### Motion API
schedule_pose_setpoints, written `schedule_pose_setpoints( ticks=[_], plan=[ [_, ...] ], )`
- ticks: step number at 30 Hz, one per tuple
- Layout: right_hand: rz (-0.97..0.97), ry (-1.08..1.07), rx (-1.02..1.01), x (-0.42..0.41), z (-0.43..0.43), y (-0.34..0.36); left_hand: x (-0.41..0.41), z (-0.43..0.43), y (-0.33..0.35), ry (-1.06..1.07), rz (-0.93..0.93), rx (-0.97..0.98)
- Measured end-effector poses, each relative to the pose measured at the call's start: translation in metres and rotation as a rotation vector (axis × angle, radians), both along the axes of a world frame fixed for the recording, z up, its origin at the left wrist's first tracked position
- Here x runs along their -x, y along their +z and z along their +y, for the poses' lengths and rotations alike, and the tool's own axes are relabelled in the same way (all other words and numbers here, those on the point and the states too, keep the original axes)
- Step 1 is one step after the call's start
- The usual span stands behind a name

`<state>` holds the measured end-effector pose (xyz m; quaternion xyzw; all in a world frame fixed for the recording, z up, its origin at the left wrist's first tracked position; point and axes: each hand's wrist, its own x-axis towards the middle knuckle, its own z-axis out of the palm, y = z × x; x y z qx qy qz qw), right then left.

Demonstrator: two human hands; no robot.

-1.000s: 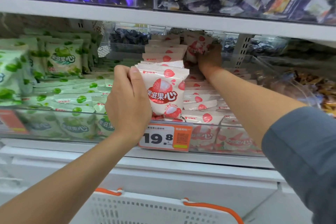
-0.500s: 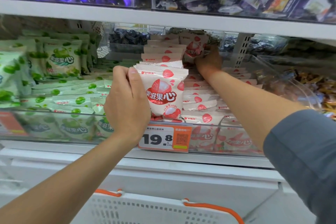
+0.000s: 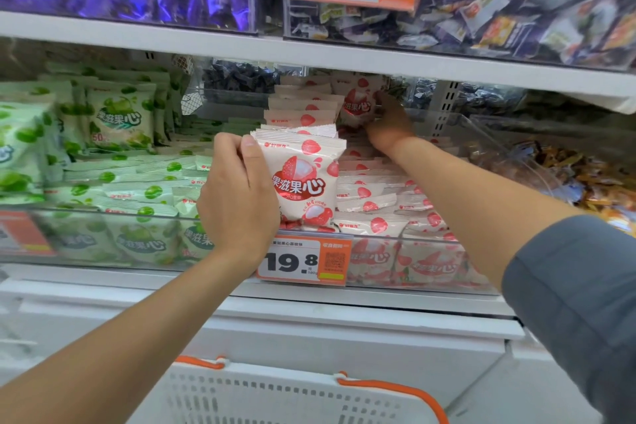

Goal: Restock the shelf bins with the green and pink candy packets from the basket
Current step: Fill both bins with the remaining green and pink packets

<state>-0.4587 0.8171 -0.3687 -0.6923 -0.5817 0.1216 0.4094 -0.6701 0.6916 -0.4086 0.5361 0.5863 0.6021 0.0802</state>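
My left hand [image 3: 237, 196] grips a stack of pink candy packets [image 3: 303, 179], held upright at the front of the clear pink bin [image 3: 430, 262]. My right hand [image 3: 389, 127] reaches deep into the same bin and holds an upright pink packet [image 3: 358, 103] at the back; its fingers are partly hidden. Loose pink packets [image 3: 375, 196] lie flat between the two hands. The bin on the left holds green candy packets [image 3: 120, 117], some standing and some flat. The white basket [image 3: 296, 396] with orange handles shows at the bottom edge; its inside is out of view.
A price tag [image 3: 304, 260] reading 19.8 hangs on the pink bin's front. The shelf board [image 3: 309, 60] above leaves a low gap over the bins. A bin of mixed orange sweets [image 3: 585, 179] stands at right; purple and mixed candy bins fill the upper shelf.
The view has tilted upward, showing more of the upper shelf. My right hand has shifted the back packet slightly. My left hand keeps the same grip on the stack.
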Motion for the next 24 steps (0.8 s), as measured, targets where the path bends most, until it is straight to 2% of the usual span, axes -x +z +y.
schedule_pose_setpoints(
  ticks=[5, 9, 16, 20, 22, 24],
  plan=[
    [-0.036, 0.045, 0.111, -0.003, 0.002, -0.001, 0.000, 0.001, 0.000, -0.001, 0.001, -0.004],
    [0.085, 0.020, -0.002, -0.007, 0.002, -0.005, 0.000, 0.002, -0.001, 0.001, 0.004, -0.007],
    [0.097, 0.005, -0.016, -0.007, -0.004, -0.008, 0.000, 0.003, -0.001, 0.005, -0.007, -0.002],
    [0.141, -0.094, -0.146, 0.007, -0.016, 0.001, 0.000, 0.003, -0.001, 0.005, -0.007, 0.001],
    [0.343, -0.040, -0.105, 0.032, -0.028, 0.009, 0.001, 0.002, 0.000, 0.006, -0.009, 0.004],
    [0.703, 0.088, 0.058, 0.059, -0.033, 0.015, 0.001, 0.002, 0.000, 0.008, -0.018, 0.010]
  ],
)
